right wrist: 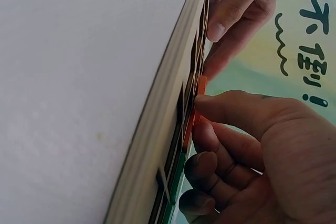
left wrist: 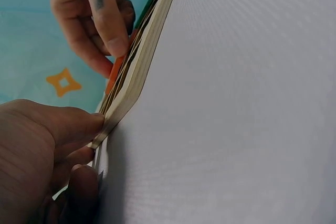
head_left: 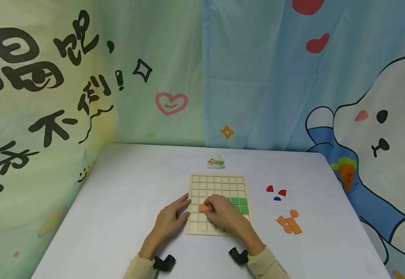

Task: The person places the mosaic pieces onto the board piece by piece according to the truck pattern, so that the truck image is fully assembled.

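A wooden grid board (head_left: pixel 202 228) lies in the middle of the white table. My left hand (head_left: pixel 169 219) rests against its left edge, the thumb (left wrist: pixel 86 124) touching the rim and the fingers extended. Over the grid, my right hand (head_left: pixel 225 213) pinches a small orange tile between thumb and index finger, low at the board's surface. Just left of those fingertips, an orange square tile (head_left: pixel 202 208) shows in the grid. Green tiles (head_left: pixel 243 202) fill several cells toward the right edge, partly hidden by the right hand.
A small printed card (head_left: pixel 216 161) lies behind the board. To the right are two red pieces (head_left: pixel 282 192), a blue half-round piece (head_left: pixel 277 198) and several loose orange pieces (head_left: pixel 292 222), some round, some rectangular. A printed cloth backdrop stands behind the table.
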`<action>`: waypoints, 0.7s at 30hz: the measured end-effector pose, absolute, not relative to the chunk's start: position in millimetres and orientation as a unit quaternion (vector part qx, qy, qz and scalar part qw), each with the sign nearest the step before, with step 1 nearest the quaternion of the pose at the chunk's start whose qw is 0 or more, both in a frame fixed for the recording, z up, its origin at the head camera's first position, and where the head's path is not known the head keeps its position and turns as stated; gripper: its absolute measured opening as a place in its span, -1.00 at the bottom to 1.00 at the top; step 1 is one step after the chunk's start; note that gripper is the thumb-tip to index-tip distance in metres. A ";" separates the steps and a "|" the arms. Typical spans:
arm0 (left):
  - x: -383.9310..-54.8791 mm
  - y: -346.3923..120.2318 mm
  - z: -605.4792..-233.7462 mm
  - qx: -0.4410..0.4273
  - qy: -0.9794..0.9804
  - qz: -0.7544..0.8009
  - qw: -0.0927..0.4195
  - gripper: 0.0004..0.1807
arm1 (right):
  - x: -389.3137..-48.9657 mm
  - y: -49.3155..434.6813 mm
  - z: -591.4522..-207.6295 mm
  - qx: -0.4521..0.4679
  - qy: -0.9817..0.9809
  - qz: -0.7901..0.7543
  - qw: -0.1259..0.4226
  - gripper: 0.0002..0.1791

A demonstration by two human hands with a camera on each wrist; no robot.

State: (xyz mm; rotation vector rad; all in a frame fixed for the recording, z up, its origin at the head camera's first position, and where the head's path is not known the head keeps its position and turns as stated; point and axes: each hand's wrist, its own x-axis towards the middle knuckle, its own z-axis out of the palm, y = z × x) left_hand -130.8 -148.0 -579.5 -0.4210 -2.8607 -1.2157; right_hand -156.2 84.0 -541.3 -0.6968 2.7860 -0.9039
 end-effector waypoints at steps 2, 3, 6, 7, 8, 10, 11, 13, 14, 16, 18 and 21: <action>-130.7 -148.0 -579.4 -0.134 -0.912 -0.389 0.002 -0.50 | -156.3 83.8 -541.6 -0.232 0.923 -0.300 0.067 -0.86; -130.6 -148.0 -579.5 -0.134 -0.911 -0.389 0.002 -0.50 | -156.2 83.7 -541.3 -0.232 0.923 -0.301 0.067 -0.87; -130.6 -148.0 -579.8 -0.135 -0.911 -0.389 0.002 -0.50 | -155.7 83.8 -541.1 -0.232 0.922 -0.302 0.069 -0.87; -130.6 -147.9 -579.8 -0.135 -0.911 -0.389 0.002 -0.50 | -155.5 83.9 -540.9 -0.230 0.922 -0.302 0.071 -0.86; -130.6 -147.9 -579.8 -0.134 -0.911 -0.389 0.002 -0.50 | -155.3 84.0 -540.5 -0.229 0.922 -0.303 0.073 -0.86; -130.5 -147.8 -579.6 -0.134 -0.911 -0.389 0.002 -0.50 | -155.0 83.9 -540.0 -0.228 0.923 -0.302 0.076 -0.85; -130.5 -147.8 -579.5 -0.134 -0.911 -0.390 0.002 -0.50 | -154.8 83.9 -539.9 -0.228 0.923 -0.301 0.078 -0.85; -130.5 -147.8 -579.5 -0.133 -0.911 -0.389 0.001 -0.50 | -154.6 83.7 -539.4 -0.227 0.922 -0.302 0.081 -0.84; -130.5 -147.8 -579.6 -0.133 -0.912 -0.389 0.001 -0.50 | -154.5 83.5 -539.3 -0.227 0.922 -0.302 0.082 -0.84; -130.6 -147.7 -579.9 -0.134 -0.912 -0.388 0.002 -0.51 | -154.5 83.4 -539.0 -0.228 0.922 -0.303 0.083 -0.84; -130.7 -147.6 -580.1 -0.134 -0.912 -0.388 0.002 -0.51 | -154.7 83.3 -539.2 -0.227 0.922 -0.303 0.083 -0.84; -130.8 -147.4 -580.2 -0.133 -0.912 -0.388 0.002 -0.51 | -155.0 83.3 -539.6 -0.227 0.922 -0.302 0.084 -0.83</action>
